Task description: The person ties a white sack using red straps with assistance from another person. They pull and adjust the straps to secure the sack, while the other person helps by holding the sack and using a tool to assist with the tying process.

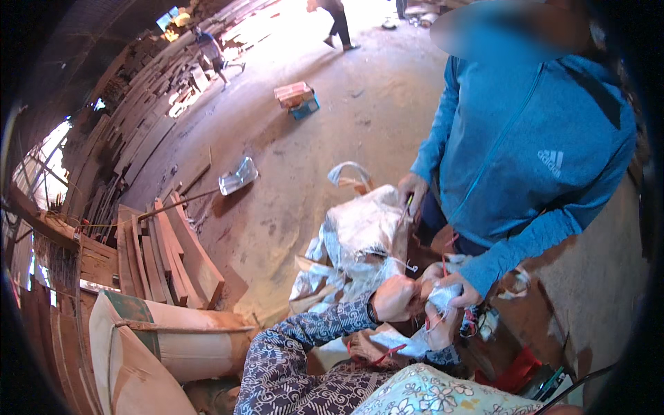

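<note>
Floral pale-green cloth (436, 395) lies nearest us, on the near side of the white sack (363, 225). Just on the sack's near side, our left hand (395, 299) is curled nearly closed; we cannot tell what its fingers pinch. Nearer us and to the sack's right, our right hand (441, 332) bends its fingers round a small whitish bundle (443, 299), which a co-worker's hand (467, 290) grasps too. We see that person's other hand (413, 190) at the sack's far right edge. Left of the sack lie loose planks (190, 252).
</note>
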`<control>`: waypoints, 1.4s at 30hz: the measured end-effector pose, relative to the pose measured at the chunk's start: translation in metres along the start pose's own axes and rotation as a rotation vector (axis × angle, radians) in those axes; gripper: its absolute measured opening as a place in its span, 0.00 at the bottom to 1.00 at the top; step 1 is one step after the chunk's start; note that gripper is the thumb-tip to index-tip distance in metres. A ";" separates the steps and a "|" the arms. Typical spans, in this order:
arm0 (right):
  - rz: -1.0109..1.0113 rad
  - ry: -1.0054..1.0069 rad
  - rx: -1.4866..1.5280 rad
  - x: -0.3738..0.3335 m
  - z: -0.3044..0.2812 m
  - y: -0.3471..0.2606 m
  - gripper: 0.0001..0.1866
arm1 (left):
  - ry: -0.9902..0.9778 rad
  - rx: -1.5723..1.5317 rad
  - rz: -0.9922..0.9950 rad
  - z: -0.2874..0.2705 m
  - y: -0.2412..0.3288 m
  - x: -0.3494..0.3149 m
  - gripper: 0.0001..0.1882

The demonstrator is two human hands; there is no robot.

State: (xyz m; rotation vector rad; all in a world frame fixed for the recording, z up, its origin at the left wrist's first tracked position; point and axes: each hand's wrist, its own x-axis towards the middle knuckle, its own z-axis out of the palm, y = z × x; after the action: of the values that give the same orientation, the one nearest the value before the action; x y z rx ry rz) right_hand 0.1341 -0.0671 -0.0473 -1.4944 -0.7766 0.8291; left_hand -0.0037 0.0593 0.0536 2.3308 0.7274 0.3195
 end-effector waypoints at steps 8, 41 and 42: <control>-0.167 0.005 -0.026 0.000 0.000 -0.053 0.21 | 0.142 0.021 0.056 0.005 0.004 0.002 0.11; -0.057 0.043 0.050 -0.003 0.007 -0.040 0.18 | 0.447 0.191 0.290 0.017 0.002 0.000 0.11; -0.024 0.040 0.065 -0.004 0.006 -0.025 0.17 | 0.441 0.164 0.233 0.017 0.001 -0.001 0.10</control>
State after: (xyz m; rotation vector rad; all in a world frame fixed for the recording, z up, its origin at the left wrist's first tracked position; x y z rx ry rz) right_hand 0.1269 -0.0660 -0.0224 -1.4371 -0.7293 0.7973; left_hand 0.0032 0.0493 0.0414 2.5349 0.7056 0.9304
